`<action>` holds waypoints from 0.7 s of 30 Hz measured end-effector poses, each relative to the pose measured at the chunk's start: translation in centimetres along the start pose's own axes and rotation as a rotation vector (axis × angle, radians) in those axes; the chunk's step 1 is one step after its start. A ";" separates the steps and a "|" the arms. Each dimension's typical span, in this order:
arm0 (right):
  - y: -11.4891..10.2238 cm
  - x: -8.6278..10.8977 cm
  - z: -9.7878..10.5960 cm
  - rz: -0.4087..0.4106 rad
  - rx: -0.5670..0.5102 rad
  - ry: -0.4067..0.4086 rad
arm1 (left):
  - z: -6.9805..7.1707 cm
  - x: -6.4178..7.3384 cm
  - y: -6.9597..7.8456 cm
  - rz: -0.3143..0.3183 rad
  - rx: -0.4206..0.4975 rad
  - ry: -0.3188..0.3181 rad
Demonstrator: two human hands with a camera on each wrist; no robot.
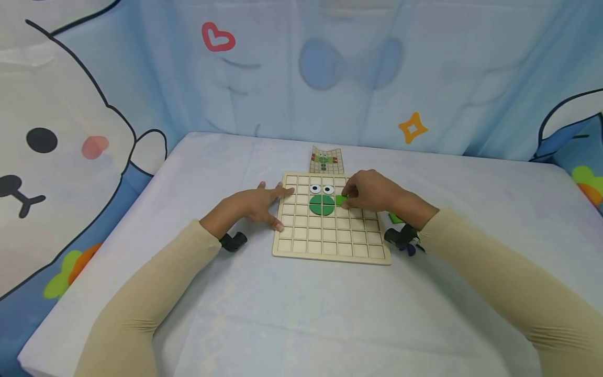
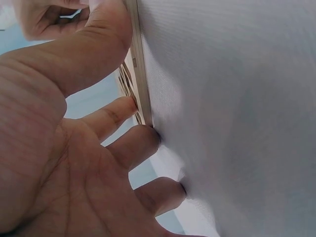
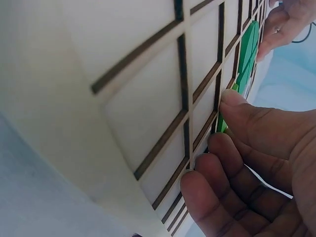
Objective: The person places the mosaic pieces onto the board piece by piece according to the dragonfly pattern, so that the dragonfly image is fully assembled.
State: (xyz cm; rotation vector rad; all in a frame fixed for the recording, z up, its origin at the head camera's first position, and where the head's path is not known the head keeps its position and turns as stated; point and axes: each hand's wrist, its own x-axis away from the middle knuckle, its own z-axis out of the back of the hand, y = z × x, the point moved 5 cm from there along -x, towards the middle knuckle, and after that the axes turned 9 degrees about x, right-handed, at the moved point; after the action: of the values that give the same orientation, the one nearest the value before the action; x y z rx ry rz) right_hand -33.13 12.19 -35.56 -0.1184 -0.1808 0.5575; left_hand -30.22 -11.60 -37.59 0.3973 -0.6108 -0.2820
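Observation:
A wooden grid board (image 1: 306, 234) lies flat on the table. My left hand (image 1: 254, 204) rests at its left edge with the fingers spread, and the left wrist view shows fingertips against the board's side (image 2: 142, 79) and on the cloth. Between thumb and fingers, my right hand (image 1: 374, 191) pinches a light green tile (image 1: 340, 200) at a grid cell. In the right wrist view the hand covers most of that tile (image 3: 220, 123). Just left of it, dark green quarter pieces (image 1: 316, 208) form a circle, with two white eye tiles (image 1: 315, 189) above.
Behind the board stands a small pattern card (image 1: 326, 166) showing a green figure on a grid. Another green piece (image 1: 395, 218) and some dark blue pieces (image 1: 411, 250) lie right of the board, partly hidden by the right wrist. A printed curtain (image 1: 264, 78) hangs behind the table.

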 end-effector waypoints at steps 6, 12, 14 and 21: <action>0.0 0.2 0.0 -0.004 -0.012 0.010 | 0.1 0.3 0.2 -0.006 0.006 -0.013; 0.0 0.3 -0.1 -0.023 -0.014 -0.001 | 0.0 0.3 0.1 -0.004 0.010 -0.021; 0.0 0.4 -0.2 -0.024 -0.022 -0.003 | -0.1 0.3 0.1 -0.003 0.007 -0.026; 0.1 1.4 -0.2 -0.013 -0.034 0.043 | 0.0 0.4 0.2 -0.010 -0.005 -0.028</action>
State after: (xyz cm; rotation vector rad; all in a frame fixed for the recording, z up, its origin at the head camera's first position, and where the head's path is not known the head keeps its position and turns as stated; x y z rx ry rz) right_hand -31.97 12.99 -35.53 -0.1616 -0.1493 0.5391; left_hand -29.90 -11.53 -37.34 0.3925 -0.6359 -0.2992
